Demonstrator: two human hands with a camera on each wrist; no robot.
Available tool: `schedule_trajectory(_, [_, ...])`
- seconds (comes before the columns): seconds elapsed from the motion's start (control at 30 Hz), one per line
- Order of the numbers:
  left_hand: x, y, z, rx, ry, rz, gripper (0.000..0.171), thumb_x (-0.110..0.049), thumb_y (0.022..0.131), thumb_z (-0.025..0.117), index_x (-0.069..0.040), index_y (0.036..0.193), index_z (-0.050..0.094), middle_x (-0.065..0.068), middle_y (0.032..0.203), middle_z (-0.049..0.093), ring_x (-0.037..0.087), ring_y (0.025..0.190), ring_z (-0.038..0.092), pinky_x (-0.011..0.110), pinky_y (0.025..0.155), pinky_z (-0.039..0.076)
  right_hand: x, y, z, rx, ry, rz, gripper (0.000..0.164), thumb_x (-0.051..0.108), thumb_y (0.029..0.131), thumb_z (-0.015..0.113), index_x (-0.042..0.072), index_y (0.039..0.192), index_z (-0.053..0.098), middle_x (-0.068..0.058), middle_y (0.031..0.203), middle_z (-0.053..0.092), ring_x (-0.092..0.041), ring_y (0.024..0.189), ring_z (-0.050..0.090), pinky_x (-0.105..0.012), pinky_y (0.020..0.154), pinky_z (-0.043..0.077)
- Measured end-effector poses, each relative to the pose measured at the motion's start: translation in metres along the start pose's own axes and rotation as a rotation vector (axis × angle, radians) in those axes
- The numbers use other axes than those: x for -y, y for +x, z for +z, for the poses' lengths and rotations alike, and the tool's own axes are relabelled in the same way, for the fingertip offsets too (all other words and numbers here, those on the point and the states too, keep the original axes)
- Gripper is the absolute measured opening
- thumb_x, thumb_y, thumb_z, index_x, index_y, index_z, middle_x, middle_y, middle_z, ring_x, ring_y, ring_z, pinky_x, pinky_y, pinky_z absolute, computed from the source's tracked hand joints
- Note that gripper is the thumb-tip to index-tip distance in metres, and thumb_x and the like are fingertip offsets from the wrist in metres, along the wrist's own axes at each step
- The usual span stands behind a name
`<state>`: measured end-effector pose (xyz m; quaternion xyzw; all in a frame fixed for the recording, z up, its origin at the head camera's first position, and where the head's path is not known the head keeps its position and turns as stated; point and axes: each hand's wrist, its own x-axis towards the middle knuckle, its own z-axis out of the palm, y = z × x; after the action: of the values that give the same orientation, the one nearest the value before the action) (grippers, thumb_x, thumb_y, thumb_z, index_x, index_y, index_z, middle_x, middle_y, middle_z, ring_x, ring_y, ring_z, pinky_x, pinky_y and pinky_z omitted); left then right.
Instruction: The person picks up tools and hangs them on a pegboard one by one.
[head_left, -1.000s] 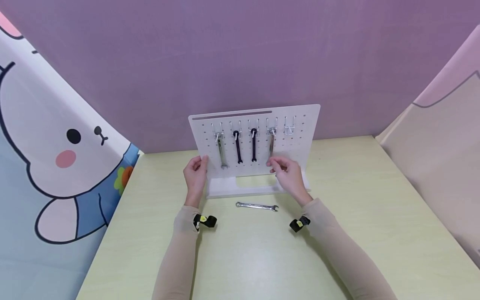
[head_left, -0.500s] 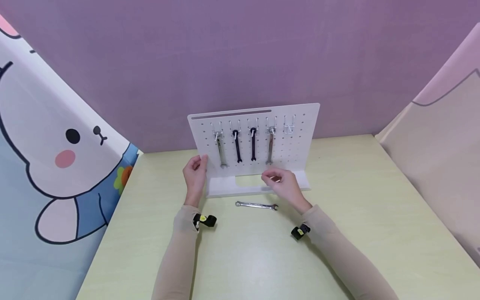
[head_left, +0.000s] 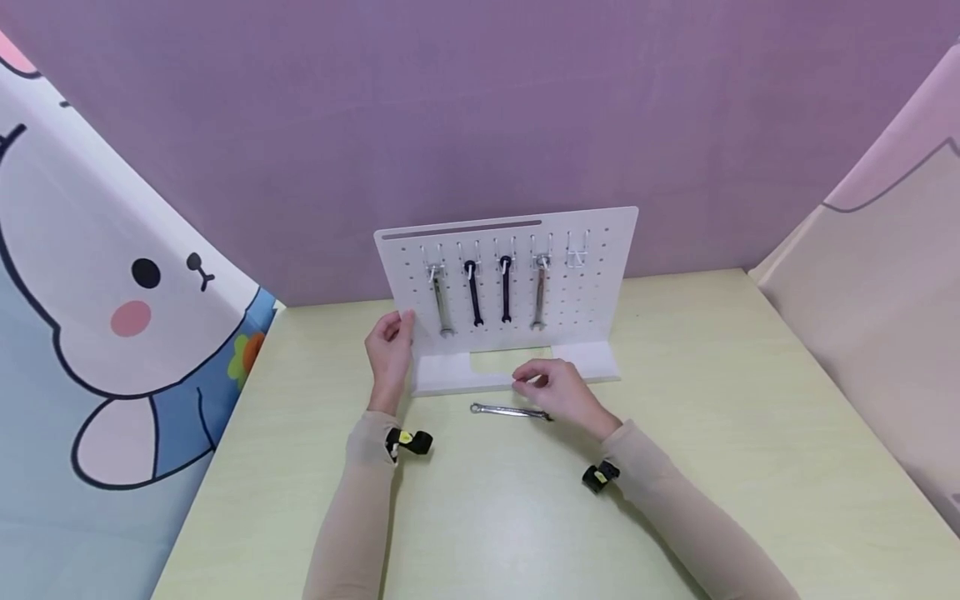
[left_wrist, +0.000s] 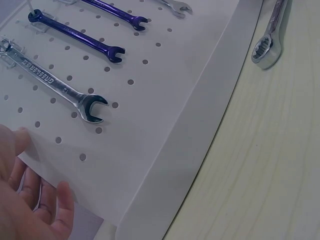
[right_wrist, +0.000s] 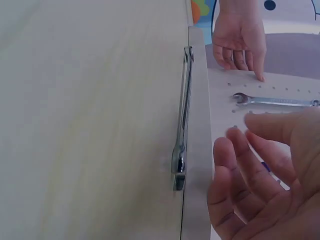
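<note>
A white pegboard stands upright on its base. My left hand grips its left edge, thumb on the front face and fingers behind. From its hooks hang a silver combination wrench at the left, two dark ones, purple-blue in the left wrist view, and another silver wrench. My right hand hovers over the front of the base with loosely bent fingers and nothing between them. Right below it, a silver combination wrench lies on the table; its right end meets the hand's outline in the head view.
A wire hook with no wrench on it sits at the board's right. Behind the pale wooden table rises a purple backdrop. A cartoon-printed cloth borders the left side.
My right hand has come away from the right silver wrench on the board, moving down and toward me to just over the loose wrench. The left hand stays at the board's edge.
</note>
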<state>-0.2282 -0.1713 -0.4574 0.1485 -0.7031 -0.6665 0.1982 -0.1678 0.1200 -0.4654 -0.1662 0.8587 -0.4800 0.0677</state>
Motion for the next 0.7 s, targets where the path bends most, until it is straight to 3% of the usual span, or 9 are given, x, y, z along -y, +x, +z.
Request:
schedule_trajectory(0.17, [0.0,0.0,-0.001,0.003,-0.01,0.003,0.032,-0.027,0.103,0.074,0.002,0.116,0.073,-0.012,0.085,0.066,0.002,0.078,0.059,0.014,0.069,0.051,0.001,-0.002,0.002,0.089,-0.053,-0.01,0.019,0.016,0.097,0.076,0.006,0.114,0.079,-0.006,0.103,0.08,-0.011,0.076,0.066,-0.023,0.061,0.054])
schedule_trajectory(0.37, [0.001,0.0,-0.001,0.008,0.001,0.007,0.033,-0.029,0.103,0.074,0.0,0.118,0.073,-0.011,0.087,0.066,0.004,0.08,0.059,0.014,0.07,0.052,0.002,-0.002,0.008,0.18,-0.106,-0.029,0.018,0.017,0.096,0.079,0.008,0.112,0.08,0.001,0.097,0.08,-0.006,0.078,0.066,-0.024,0.074,0.056])
schedule_trajectory(0.5, [0.0,0.0,-0.001,0.008,0.005,0.006,0.033,-0.029,0.103,0.074,0.0,0.118,0.073,-0.011,0.087,0.066,0.004,0.08,0.059,0.015,0.07,0.052,0.005,-0.002,0.012,0.204,-0.148,-0.034,0.012,0.015,0.095,0.079,0.012,0.107,0.082,0.003,0.096,0.079,-0.005,0.08,0.065,-0.026,0.079,0.057])
schedule_trajectory(0.7, [0.0,0.0,-0.001,-0.002,0.004,0.002,0.03,-0.026,0.103,0.074,0.001,0.117,0.073,-0.012,0.085,0.066,0.002,0.079,0.059,0.014,0.07,0.052,0.007,0.0,0.018,0.222,-0.236,-0.032,0.008,0.014,0.093,0.081,0.015,0.101,0.082,0.006,0.09,0.078,-0.007,0.076,0.061,-0.026,0.076,0.054])
